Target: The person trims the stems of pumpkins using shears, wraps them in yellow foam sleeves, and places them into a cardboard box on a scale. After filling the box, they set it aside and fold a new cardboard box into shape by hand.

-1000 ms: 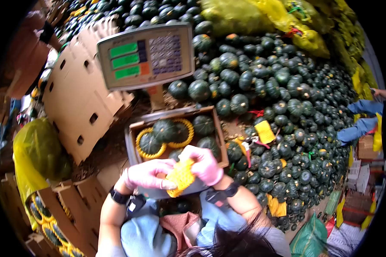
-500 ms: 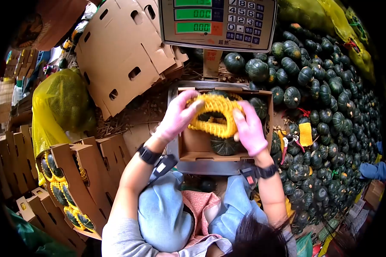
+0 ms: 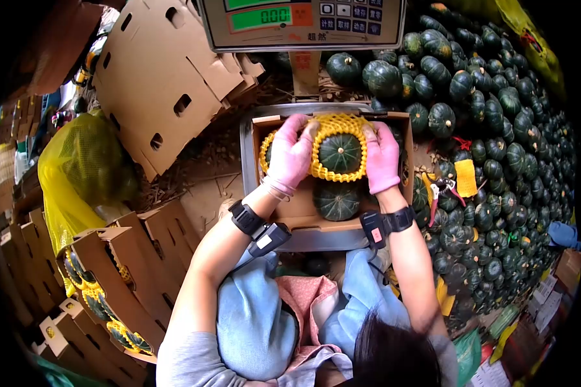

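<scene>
Standing by the person, I see both hands in pink gloves, set on either side of one dark green squash (image 3: 340, 153) that sits in the far half of an open cardboard box (image 3: 289, 211); a yellow foam net (image 3: 332, 125) is stretched over the squash like a collar, its green crown showing through the opening. The left hand (image 3: 292, 155) is curled, its fingers hooked over the net's left edge; the right hand (image 3: 382, 157) has its fingers pressed together down the right side, gripping the mesh there. Holding it from both sides, I'd say, pulls the sleeve evenly so it does not bunch on one flank. A bare squash (image 3: 337, 200) lies just in front of it in the same box, touching or nearly so; the rim of another net (image 3: 265, 152) shows behind the left hand, so wrapped fruit seems to be packed side by side so the skins don't rub. The box rests on the metal platform (image 3: 246, 149) of a scale whose display (image 3: 268, 17) reads 0.00. The loose heap of squash (image 3: 490, 129) lies close on the right, within easy reach; flat cartons (image 3: 168, 77) lean on the left, with filled boxes (image 3: 100, 290) stacked nearer.
</scene>
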`<state>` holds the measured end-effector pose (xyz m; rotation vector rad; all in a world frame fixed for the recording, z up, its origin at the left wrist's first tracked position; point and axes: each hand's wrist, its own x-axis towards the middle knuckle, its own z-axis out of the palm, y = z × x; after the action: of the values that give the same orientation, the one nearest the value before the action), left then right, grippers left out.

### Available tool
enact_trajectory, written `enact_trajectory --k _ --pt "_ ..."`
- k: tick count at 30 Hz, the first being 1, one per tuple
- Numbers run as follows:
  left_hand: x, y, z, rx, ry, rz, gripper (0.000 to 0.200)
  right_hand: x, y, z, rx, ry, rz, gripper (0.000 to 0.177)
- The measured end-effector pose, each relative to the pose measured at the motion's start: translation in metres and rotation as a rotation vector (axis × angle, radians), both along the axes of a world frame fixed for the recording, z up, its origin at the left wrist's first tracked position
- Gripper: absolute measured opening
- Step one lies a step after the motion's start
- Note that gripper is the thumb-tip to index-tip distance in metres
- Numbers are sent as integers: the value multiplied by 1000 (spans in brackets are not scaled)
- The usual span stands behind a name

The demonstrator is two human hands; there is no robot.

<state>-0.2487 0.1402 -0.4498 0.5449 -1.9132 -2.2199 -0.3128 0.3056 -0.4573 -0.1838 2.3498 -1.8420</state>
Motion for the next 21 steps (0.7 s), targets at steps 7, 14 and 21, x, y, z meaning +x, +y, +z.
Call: enact_trajectory --k 7,14,21 --pt "-4 -5 15 -884 124 30 33 13 6 35 423 287 -140 22" --pt "18 0 34 -824 205 -477 75 42 8 18 353 510 -63 23" --pt "61 -58 88 -772 -9 -648 102 86 7 82 63 -428 275 30"
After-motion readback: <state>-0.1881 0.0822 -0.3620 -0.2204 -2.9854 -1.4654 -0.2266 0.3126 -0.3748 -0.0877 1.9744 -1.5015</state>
